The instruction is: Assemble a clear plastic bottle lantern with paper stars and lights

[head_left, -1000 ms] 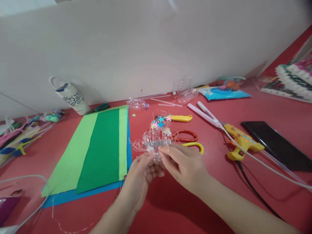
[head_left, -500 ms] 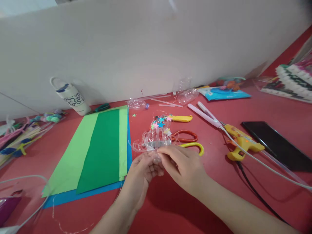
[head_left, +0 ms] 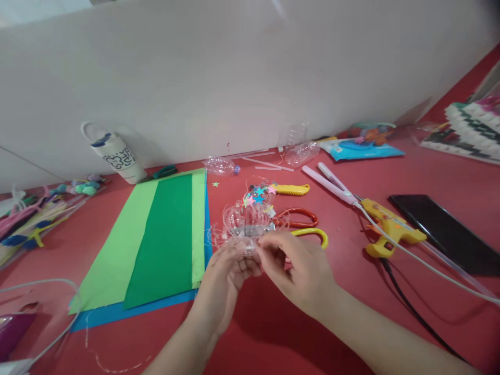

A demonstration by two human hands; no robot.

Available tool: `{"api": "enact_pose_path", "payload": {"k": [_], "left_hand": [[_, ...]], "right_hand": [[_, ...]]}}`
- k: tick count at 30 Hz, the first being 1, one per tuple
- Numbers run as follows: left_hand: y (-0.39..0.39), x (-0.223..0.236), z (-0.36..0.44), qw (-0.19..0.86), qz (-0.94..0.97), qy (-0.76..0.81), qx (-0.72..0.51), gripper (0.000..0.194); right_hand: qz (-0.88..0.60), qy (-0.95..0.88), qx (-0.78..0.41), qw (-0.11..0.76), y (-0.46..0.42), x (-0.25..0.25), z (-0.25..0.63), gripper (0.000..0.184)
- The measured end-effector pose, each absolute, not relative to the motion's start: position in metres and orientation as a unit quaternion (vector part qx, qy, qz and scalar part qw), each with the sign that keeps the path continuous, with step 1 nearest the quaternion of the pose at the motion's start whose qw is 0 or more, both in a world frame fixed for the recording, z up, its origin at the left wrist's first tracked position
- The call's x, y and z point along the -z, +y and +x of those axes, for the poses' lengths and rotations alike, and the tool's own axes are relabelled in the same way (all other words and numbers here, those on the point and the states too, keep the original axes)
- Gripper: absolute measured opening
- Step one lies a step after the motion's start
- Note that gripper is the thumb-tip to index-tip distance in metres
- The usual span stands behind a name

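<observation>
My left hand [head_left: 226,276] is closed around the lower end of a clear plastic bottle piece [head_left: 248,214], held low over the red table. Thin curled strips fan out from the piece's upper part. On its right side, the bent thumb and fingers of my right hand [head_left: 299,265] pinch at the lower end; their tips are partly hidden. Just beyond lie a red scissor handle [head_left: 299,211] and a yellow scissor handle [head_left: 321,237], with blades hidden. Behind the strips are small coloured stars [head_left: 259,194] and a yellow box cutter [head_left: 292,189].
Green and blue sheets [head_left: 164,239] lie to the left, near a white tumbler [head_left: 119,156]. Clear bottles [head_left: 302,153] and plastic strips rest along the wall. On the right are a pink hair straightener [head_left: 330,185], a yellow glue gun [head_left: 392,229] with cords and a black phone [head_left: 441,229].
My right fingertips have shifted slightly right and down along the lower end of the bottle piece. The curled strips have tilted a little. My left hand keeps its hold.
</observation>
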State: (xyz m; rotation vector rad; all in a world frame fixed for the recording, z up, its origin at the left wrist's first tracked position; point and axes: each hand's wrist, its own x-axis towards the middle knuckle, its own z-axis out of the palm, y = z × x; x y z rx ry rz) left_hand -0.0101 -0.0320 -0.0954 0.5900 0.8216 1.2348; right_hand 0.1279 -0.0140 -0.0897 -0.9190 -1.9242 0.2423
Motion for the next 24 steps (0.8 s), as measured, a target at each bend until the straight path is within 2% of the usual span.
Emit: {"api": "enact_pose_path", "payload": {"k": [8, 16, 24], "left_hand": [[-0.0305, 0.0935, -0.0083, 0.713, 0.224, 0.352, -0.564, 0.013], [-0.032, 0.0953, -0.0095, 0.7, 0.241, 0.378, -0.556, 0.017], [-0.0305, 0.0989, -0.0116, 0.687, 0.27, 0.396, -0.546, 0.016]], "right_hand": [[-0.322, -0.831, -0.017, 0.454, -0.0139, 0.0905, 0.1281, 0.01], [-0.337, -0.826, -0.044, 0.45, -0.0156, 0.089, 0.1267, 0.013], [-0.398, -0.78, -0.122, 0.467, -0.0167, 0.0857, 0.1261, 0.017]]}}
